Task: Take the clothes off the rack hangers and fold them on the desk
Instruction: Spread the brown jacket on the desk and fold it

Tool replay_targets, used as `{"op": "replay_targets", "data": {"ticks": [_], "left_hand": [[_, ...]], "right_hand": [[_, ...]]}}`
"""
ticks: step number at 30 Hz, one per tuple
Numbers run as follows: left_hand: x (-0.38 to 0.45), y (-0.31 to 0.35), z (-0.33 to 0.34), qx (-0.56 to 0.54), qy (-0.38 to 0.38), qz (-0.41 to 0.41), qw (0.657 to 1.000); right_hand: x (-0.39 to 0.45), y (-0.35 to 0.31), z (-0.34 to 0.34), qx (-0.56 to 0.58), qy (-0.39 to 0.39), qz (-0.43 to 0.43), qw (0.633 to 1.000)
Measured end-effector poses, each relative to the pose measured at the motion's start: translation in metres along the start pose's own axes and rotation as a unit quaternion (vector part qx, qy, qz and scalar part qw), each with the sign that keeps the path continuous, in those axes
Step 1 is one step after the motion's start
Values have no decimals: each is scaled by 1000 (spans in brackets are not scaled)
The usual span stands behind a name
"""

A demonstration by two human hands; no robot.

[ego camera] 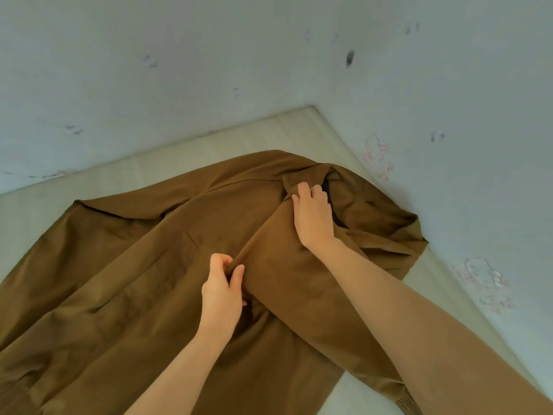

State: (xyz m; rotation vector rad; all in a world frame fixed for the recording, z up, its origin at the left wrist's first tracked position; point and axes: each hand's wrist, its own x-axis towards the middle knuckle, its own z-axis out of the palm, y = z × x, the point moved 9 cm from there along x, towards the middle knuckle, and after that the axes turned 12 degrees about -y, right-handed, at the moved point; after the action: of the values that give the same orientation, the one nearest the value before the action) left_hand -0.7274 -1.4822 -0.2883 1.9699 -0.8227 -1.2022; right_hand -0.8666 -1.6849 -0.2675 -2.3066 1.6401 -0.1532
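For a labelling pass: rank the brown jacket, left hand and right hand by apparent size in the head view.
1. brown jacket, by far largest.
2. left hand and right hand look alike; no ranking between them.

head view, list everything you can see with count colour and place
jacket: one, brown, spread over the desk, collar end toward the far right corner, a ribbed cuff at the bottom right edge
desk: one, pale wood-look, set into the wall corner, under the jacket
walls: two, pale blue-grey with faint pink marks, meeting behind the desk
left hand: one, near the middle of the jacket, pinching a raised fold of fabric
right hand: one, farther back, gripping fabric near the collar
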Motion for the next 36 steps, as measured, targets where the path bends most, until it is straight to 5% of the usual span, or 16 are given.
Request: {"op": "replay_targets", "data": {"ticks": [5, 8, 12, 17, 21, 24, 30, 36], "left_hand": [[1, -4, 0, 84, 49, 16, 995], [-12, 20, 12, 277, 75, 164, 944], [-41, 46, 64, 361, -28, 347, 865], [-57, 39, 134, 492, -189, 282, 802], [-66, 28, 158, 574, -222, 237, 752], [-84, 23, 176, 551, -264, 248, 752], [-96, -4, 195, 555, -306, 215, 743], [-106, 16, 200, 532, -234, 215, 785]], "right_hand": [[8, 15, 19, 78, -42, 37, 995], [1, 20, 2, 114, -35, 11, 993], [-40, 46, -32, 98, 6, -20, 995], [-119, 114, -54, 75, 23, 37, 996], [-169, 181, -23, 68, -111, 155, 979], [-193, 212, 7, 65, -239, 243, 938], [-229, 220, -3, 132, -354, 285, 881], [-238, 184, -41, 437, -384, 284, 763]]}}
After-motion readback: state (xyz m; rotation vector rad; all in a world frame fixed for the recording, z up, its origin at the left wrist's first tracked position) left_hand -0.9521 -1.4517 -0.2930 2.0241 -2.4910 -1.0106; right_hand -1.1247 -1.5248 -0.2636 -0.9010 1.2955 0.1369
